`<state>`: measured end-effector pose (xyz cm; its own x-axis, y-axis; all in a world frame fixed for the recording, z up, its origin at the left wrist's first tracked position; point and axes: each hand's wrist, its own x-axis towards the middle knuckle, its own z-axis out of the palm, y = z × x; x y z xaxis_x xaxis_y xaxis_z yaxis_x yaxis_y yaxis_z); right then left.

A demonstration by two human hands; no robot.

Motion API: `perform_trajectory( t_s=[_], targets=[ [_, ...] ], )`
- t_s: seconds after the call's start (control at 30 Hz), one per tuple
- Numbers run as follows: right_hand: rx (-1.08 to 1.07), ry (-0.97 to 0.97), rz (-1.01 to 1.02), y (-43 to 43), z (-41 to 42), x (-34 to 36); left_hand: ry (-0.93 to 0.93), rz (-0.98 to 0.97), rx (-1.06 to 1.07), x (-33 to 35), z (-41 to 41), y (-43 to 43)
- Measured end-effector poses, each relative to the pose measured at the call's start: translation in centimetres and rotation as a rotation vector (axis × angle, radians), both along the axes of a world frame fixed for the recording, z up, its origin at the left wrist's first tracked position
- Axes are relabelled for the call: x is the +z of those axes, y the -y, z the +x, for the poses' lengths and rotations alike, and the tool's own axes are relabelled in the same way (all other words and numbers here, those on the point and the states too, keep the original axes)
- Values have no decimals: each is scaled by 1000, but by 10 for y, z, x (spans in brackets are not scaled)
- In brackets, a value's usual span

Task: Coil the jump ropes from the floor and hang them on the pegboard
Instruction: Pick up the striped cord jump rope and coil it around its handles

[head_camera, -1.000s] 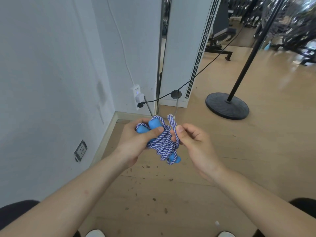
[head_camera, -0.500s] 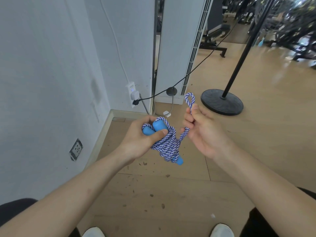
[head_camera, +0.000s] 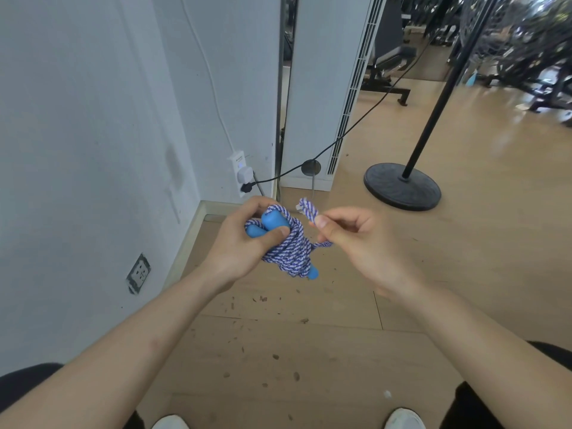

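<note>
Broadly, a pale wall (head_camera: 77,150) fills the view from seven to twelve o'clock, and a wooden floor (head_camera: 464,258) spreads from one to six. At twelve stands a white slatted column (head_camera: 322,88); at two, a black stand (head_camera: 402,187) with a round base rests on the floor, its pole leaning up toward one. Both bare forearms reach in from the bottom corners and meet at the middle. The left hand (head_camera: 238,243) grips the rope (head_camera: 288,255), a blue-and-white twisted bundle held in the air above the floor, fingers and thumb curled round it and round two blue handles (head_camera: 274,221) that poke out at the bundle's eleven o'clock. A third blue tip shows at the bundle's five. The right hand (head_camera: 362,243), just beside it at three, pinches a short loop (head_camera: 308,209) between thumb and forefinger; the loop sticks up toward twelve, and a strand runs from the bundle into that hand. At eight o'clock a socket (head_camera: 139,272) sits low in the wall. Near eleven, a white plug (head_camera: 244,174) sits in a second outlet. Small brown scraps (head_camera: 263,298) litter the floor at six.
</note>
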<state>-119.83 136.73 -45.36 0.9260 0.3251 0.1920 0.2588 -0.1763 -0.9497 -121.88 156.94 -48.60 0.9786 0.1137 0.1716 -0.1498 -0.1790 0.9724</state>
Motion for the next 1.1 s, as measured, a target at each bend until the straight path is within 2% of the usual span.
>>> perform_trajectory(
  t_s=[0.07, 0.23, 0.3, 0.53, 0.77, 0.93, 1.1],
  targets=[
    [-3, -51, 23, -2, -4, 2, 12, -25, 53, 1, 1, -1],
    [-17, -419, 244, -1, 3, 7, 6, -76, 81, -1, -1, 5],
    [-51, -508, 285, 0, 6, 7, -9, -138, 117, -3, 0, 6],
    [-50, -565, 417, 0, 7, 2, -56, -325, 229, -4, 3, 4],
    [-12, -572, 408, -1, 5, 7, -34, -300, 253, -7, 1, 12],
    [17, -592, 477, -3, 5, 6, -55, -349, 241, -4, 1, 11],
    [51, -570, 389, -4, 2, 4, -41, -260, 207, -4, -6, 18]
  ],
)
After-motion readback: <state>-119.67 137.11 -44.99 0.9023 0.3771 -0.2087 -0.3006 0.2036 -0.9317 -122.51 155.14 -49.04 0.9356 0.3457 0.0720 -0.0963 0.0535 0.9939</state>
